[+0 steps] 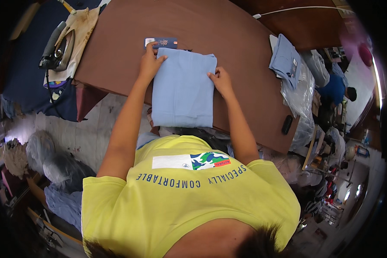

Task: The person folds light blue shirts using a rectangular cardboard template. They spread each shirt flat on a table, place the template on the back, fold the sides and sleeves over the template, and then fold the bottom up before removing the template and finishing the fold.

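Note:
A folded light-blue garment lies in front of me on the brown-covered table, its near end reaching past the front edge. At its far left corner is my left hand, thumb against the cloth and a finger stretched up to the dark blue hang tag. That tag lies just beyond the garment's far edge. My right hand is closed at the garment's upper right edge, with the thumb on top of the cloth. The finger undersides are hidden.
An iron rests on a stained cloth at the left. Another folded blue garment and clear plastic bags lie at the table's right side. A black oblong object sits near the right edge. Farther right, a person in blue bends over.

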`<state>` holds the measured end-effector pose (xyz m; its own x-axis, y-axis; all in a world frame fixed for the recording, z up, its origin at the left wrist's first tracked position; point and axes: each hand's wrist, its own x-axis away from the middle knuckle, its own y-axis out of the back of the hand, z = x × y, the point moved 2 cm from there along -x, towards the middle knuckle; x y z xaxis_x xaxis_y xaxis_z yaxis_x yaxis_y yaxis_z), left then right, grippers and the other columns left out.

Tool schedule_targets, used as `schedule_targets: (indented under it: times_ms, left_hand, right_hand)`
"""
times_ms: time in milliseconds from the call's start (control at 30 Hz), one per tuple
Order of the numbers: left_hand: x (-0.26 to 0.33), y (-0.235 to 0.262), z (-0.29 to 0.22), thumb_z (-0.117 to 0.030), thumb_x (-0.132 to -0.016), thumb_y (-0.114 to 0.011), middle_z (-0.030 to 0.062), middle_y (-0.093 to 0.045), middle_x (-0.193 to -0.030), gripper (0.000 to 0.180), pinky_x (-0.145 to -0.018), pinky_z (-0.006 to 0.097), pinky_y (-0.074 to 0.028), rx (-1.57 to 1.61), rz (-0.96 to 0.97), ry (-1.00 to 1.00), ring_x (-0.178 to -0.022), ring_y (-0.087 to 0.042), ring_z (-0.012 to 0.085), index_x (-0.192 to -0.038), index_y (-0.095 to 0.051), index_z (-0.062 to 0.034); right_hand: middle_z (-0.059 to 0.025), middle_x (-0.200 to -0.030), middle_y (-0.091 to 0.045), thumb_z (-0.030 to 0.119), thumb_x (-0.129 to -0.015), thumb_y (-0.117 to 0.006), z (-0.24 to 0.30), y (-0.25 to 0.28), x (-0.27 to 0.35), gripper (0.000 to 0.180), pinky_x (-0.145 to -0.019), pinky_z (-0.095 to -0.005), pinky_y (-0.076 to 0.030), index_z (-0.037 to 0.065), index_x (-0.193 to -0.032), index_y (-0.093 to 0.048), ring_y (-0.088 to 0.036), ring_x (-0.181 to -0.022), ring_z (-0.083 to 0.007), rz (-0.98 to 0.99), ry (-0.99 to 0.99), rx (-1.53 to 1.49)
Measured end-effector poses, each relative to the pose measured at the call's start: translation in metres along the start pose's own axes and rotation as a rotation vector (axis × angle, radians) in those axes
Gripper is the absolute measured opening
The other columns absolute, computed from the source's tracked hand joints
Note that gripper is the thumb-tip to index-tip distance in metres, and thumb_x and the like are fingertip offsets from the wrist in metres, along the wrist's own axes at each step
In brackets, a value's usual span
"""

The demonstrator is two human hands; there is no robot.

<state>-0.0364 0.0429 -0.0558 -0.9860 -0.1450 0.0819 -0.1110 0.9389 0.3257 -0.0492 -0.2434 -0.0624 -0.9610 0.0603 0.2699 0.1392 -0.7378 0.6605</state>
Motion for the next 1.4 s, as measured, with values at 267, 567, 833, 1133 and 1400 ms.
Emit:
schedule_targets:
  times_ms: [267, 567, 833, 1133, 1400]
  left_hand:
    - [0.040, -0.008, -0.010, -0.038, -0.071, -0.071, 0.0122, -0.046, -0.118, 0.051, -0.093, 0.042, -0.032, -0.503, -0.174, -0.030, -0.112, -0.037, 0.0284, -0.098, -0.061, 0.0039]
    - [0.018, -0.013, 0.000, -0.031, -0.077, -0.067, 0.0085, -0.040, -0.133, 0.037, -0.101, 0.042, -0.025, -0.262, -0.164, -0.361, -0.124, -0.028, 0.0294, -0.087, -0.066, 0.0046]
    - [0.037, -0.002, -0.025, -0.028, -0.089, -0.058, 0.0041, -0.061, -0.100, 0.031, -0.081, 0.024, -0.042, 0.553, 0.068, -0.226, -0.088, -0.053, 0.0102, -0.094, -0.064, 0.0017]
    - [0.027, 0.006, -0.016, -0.027, -0.091, -0.053, 0.0052, -0.061, -0.093, 0.033, -0.070, 0.025, -0.045, 0.582, 0.225, 0.140, -0.081, -0.055, 0.0100, -0.109, -0.058, -0.0002]
    - [0.017, -0.005, -0.006, -0.032, -0.087, -0.055, 0.0158, -0.064, -0.090, 0.044, -0.072, 0.035, -0.047, -0.074, 0.226, -0.069, -0.081, -0.061, 0.0242, -0.118, -0.052, -0.0012]
  right_hand:
    - [-0.0021, -0.066, -0.052, 0.028, -0.074, -0.071, 0.007, -0.002, -0.010, 0.032, -0.056, -0.0276, -0.042, 0.000, -0.081, -0.058, -0.049, -0.060, -0.0118, -0.158, 0.097, -0.243]
    - [-0.0112, -0.101, -0.058, 0.024, -0.073, -0.072, 0.009, 0.001, -0.022, 0.029, -0.074, -0.0290, -0.045, -0.001, -0.084, -0.064, -0.055, -0.091, -0.0182, -0.166, 0.131, -0.398]
    - [-0.0090, -0.098, -0.061, 0.019, -0.080, -0.068, 0.025, 0.020, 0.001, 0.019, -0.077, -0.0296, -0.046, 0.001, -0.082, -0.063, -0.056, -0.088, -0.0148, 0.018, 0.270, -1.066]
    - [-0.0058, -0.084, -0.062, 0.016, -0.085, -0.061, 0.022, 0.014, -0.006, 0.015, -0.067, -0.0263, -0.049, 0.001, -0.089, -0.060, -0.058, -0.073, -0.0119, 0.170, -0.098, -1.123]
    - [-0.0082, -0.087, -0.062, 0.009, -0.082, -0.061, 0.008, -0.014, -0.026, 0.033, -0.071, -0.0266, -0.048, -0.007, -0.110, -0.053, -0.059, -0.077, -0.0136, -0.035, -0.071, -0.862]
